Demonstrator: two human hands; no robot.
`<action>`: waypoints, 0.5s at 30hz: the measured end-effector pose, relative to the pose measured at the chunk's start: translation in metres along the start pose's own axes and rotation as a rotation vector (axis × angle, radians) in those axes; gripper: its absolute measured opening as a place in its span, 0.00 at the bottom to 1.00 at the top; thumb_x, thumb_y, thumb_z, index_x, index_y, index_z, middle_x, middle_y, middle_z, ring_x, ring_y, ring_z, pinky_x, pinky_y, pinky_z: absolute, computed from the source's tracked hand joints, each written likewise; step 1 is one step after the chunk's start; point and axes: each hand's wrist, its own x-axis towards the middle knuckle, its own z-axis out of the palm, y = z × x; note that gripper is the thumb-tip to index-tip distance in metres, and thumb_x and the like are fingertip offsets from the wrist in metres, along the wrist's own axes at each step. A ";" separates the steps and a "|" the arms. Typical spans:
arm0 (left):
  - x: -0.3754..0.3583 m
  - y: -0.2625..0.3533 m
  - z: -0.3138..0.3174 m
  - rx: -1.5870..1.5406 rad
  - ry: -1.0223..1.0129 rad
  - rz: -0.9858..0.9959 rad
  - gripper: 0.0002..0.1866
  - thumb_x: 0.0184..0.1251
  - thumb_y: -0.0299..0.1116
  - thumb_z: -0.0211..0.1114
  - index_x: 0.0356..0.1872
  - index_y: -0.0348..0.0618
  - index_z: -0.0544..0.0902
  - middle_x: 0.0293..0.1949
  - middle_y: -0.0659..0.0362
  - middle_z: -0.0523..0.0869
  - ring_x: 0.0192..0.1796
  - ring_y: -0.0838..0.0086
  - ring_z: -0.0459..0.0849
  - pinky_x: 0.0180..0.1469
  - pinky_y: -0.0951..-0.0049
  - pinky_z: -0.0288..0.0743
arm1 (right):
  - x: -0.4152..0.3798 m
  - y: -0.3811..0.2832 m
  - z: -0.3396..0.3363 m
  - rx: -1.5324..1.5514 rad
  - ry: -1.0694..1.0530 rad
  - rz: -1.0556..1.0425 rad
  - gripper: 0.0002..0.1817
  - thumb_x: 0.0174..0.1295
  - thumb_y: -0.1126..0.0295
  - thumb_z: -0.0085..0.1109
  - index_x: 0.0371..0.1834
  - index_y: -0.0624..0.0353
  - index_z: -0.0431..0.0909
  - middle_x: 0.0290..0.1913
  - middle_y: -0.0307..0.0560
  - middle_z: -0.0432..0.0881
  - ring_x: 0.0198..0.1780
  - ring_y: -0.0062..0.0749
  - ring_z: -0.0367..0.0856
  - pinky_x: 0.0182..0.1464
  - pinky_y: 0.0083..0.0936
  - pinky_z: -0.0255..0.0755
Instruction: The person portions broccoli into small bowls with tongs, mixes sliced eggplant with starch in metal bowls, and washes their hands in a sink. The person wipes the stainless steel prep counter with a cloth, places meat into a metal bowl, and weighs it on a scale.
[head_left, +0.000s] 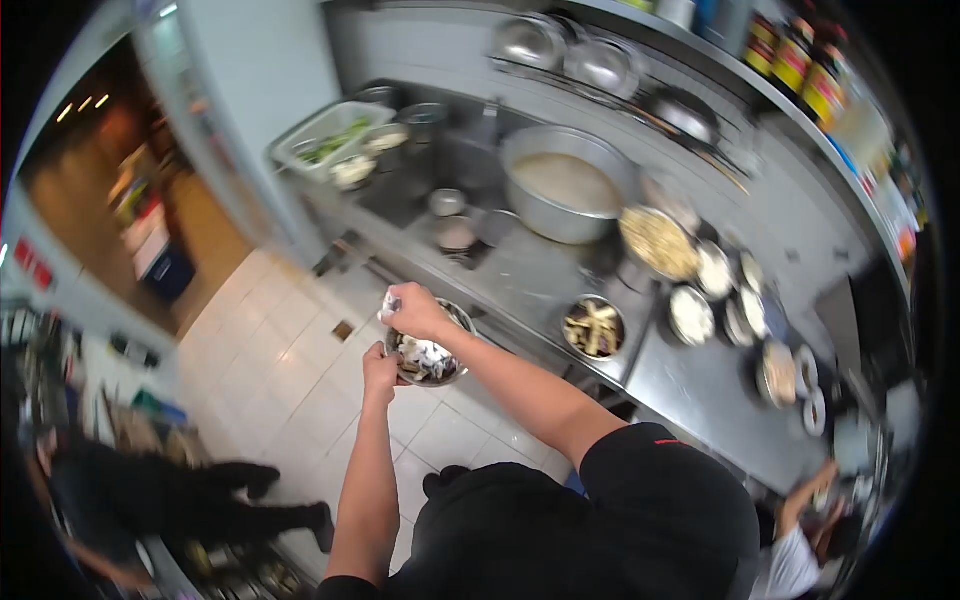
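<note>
A metal bowl (466, 318) is held out in front of me over the floor. Dark, mushroom-like pieces lie in it, with a heap of white powder (424, 355) on top. My left hand (380, 374) grips the bowl's near left rim. Above the bowl's far left side is my right hand (418, 312), its fingers closed around more of the white powder, which coats the fingertips. The right forearm crosses over the bowl and hides part of its right side.
Along the steel counter (680, 400) stand a large pot of cloudy liquid (565, 185), a bowl of yellowish pieces (658, 243), a bowl of cut eggplant (593, 328) and several white-filled bowls. A person in black (180, 500) is at left; another person (805, 550) works at lower right.
</note>
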 end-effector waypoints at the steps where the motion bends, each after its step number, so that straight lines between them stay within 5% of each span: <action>1: 0.008 0.005 0.024 -0.052 -0.040 -0.045 0.05 0.57 0.20 0.55 0.34 0.37 0.71 0.31 0.49 0.81 0.29 0.59 0.87 0.20 0.59 0.85 | -0.006 0.011 -0.018 0.157 0.130 0.109 0.16 0.46 0.64 0.68 0.33 0.65 0.80 0.31 0.59 0.83 0.35 0.50 0.82 0.42 0.38 0.75; 9: 0.058 -0.026 0.203 -0.559 -0.198 -0.283 0.06 0.68 0.26 0.57 0.40 0.41 0.69 0.40 0.51 0.80 0.37 0.60 0.85 0.32 0.64 0.87 | -0.089 0.118 -0.135 0.174 0.748 0.561 0.15 0.50 0.64 0.66 0.32 0.67 0.79 0.29 0.60 0.82 0.33 0.44 0.82 0.39 0.36 0.74; 15: 0.000 -0.054 0.260 -0.205 -0.534 -0.515 0.12 0.69 0.30 0.61 0.45 0.41 0.67 0.41 0.53 0.76 0.37 0.64 0.84 0.29 0.70 0.83 | -0.151 0.139 -0.173 -0.252 1.021 0.864 0.11 0.49 0.71 0.66 0.29 0.68 0.75 0.28 0.63 0.80 0.33 0.54 0.82 0.38 0.41 0.73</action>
